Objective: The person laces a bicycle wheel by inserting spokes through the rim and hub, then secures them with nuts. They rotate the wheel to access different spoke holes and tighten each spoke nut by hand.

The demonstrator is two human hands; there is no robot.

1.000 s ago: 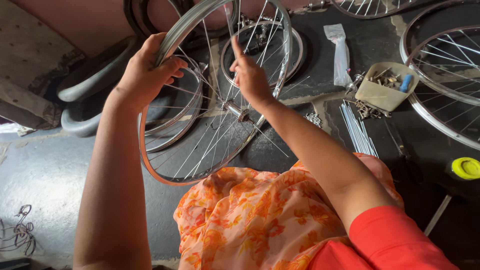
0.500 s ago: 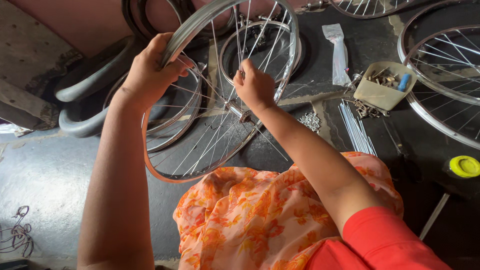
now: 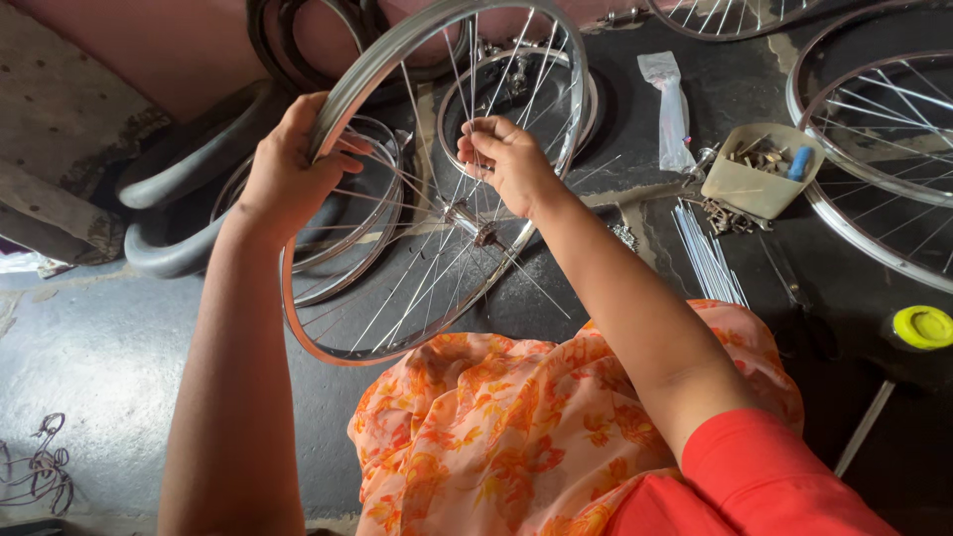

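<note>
A person seated on a dark floor (image 3: 89, 347) holds a spoked bicycle wheel (image 3: 397, 248) tilted up over an orange floral lap (image 3: 496, 427).

The wheel's silver rim runs from the lap up to the top of the view, its hub (image 3: 467, 220) near the middle with thin spokes fanning out. More rims (image 3: 874, 129) lie flat to the right, and dark rubber tubes (image 3: 169, 199) curl at the left behind the wheel. The left hand (image 3: 288, 174) is wrapped closed around the rim's left edge, fingers curled over the metal. The right hand (image 3: 506, 159) reaches among the spokes above the hub, fingertips pinched together on a spoke. Near the right sit a beige tub of small parts (image 3: 745, 184), a bundle of loose spokes (image 3: 707, 256), and a small yellow lid (image 3: 921, 326).
</note>
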